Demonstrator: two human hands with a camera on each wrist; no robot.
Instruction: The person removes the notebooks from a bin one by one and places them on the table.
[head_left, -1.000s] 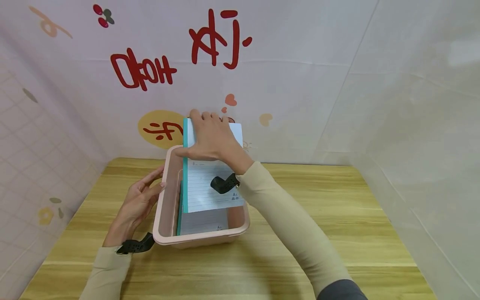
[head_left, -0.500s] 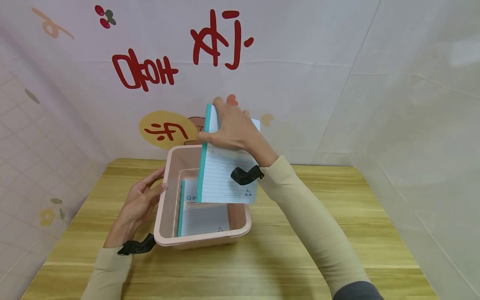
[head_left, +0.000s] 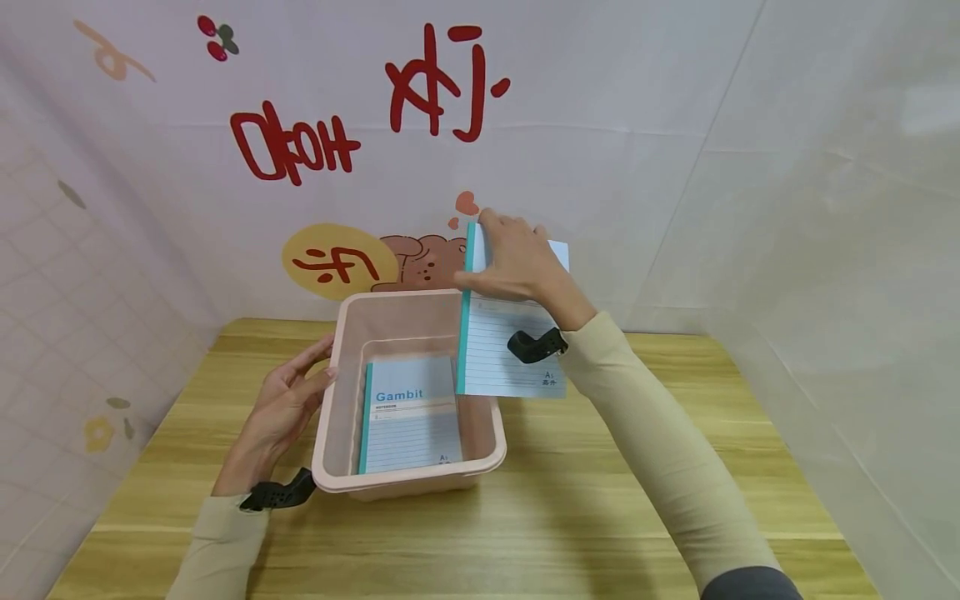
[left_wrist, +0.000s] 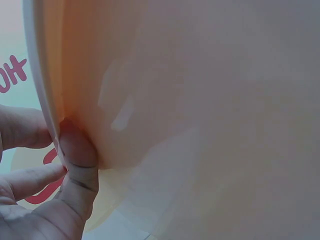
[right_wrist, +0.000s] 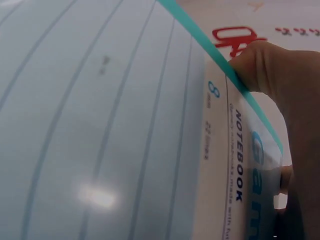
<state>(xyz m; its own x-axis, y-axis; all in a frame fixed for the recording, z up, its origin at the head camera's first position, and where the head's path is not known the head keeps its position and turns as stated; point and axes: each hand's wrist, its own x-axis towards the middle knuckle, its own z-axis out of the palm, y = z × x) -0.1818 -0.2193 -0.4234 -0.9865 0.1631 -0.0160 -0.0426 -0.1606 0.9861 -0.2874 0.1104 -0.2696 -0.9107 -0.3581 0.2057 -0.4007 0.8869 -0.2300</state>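
Observation:
A pink plastic bin (head_left: 405,317) stands on the table. Its left rim is pinched by my left hand (head_left: 279,410); in the left wrist view the thumb (left_wrist: 79,145) lies on one side of the bin wall and fingers on the other. My right hand (head_left: 519,262) grips the upper part of a light-blue notebook (head_left: 495,354) with a teal spine, held up over the bin's right side. The right wrist view shows its lined cover (right_wrist: 125,125) close up. Inside the bin, a similar notebook (head_left: 412,429) marked "Gambit" lies cover up. Whether others lie beneath it is hidden.
The wood-grain table (head_left: 652,467) extends on both sides of the bin and in front of it. Behind it hangs a white printed backdrop (head_left: 600,167) with red characters. More white sheeting (head_left: 847,292) borders the right side.
My right hand has carried the notebook rightward, from above the middle of the bin to its right side. The notebook inside has come into full view. My left hand keeps its place on the rim.

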